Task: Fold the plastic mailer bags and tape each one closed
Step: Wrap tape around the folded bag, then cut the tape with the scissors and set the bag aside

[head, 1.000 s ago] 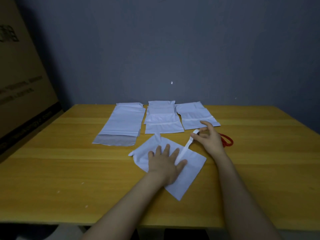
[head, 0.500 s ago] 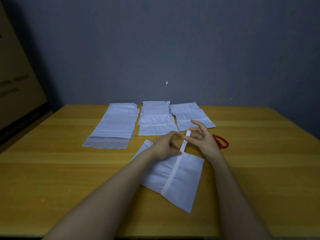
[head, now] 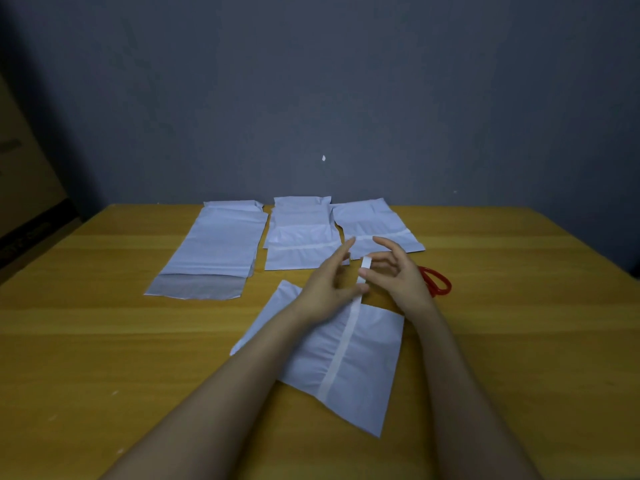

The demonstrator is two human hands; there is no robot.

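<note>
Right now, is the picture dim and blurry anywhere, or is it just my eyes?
Head view: dim, even light, darker corners, no glare on the table; the left hand has raised fingers smeared by motion, while the right hand, tape strip and folded bag look sharper; the wide lens stretches both forearms near the bottom edge.

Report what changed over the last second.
The left hand lifted off the folded mailer and now pinches the tape strip at the mailer's far edge. The right hand still holds the strip's free end. The back mailers and red scissors stayed put.
</note>
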